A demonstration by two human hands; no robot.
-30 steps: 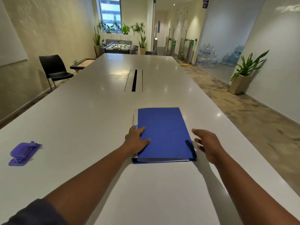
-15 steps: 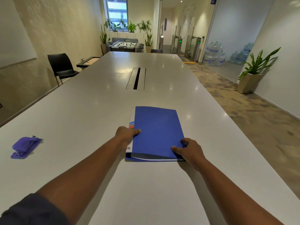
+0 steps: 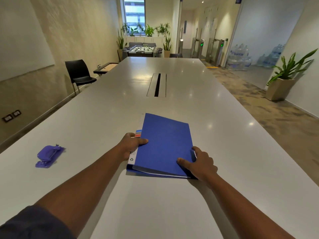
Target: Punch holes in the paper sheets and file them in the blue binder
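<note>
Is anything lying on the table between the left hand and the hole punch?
Nothing visible does. The hole punch sits alone to the left of the left hand, with only bare table between them; both hands are on the blue binder.

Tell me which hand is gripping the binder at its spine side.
The left hand, on the white labelled spine of the blue binder; the right hand holds the opposite, opening edge near the front corner.

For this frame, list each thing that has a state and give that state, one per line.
Binder: flat on the table, cover a little raised at the near edge, white sheets showing inside.
Hole punch: lying on the table, untouched.
Left hand: gripping the binder's spine side.
Right hand: gripping the cover's near right corner.
</note>
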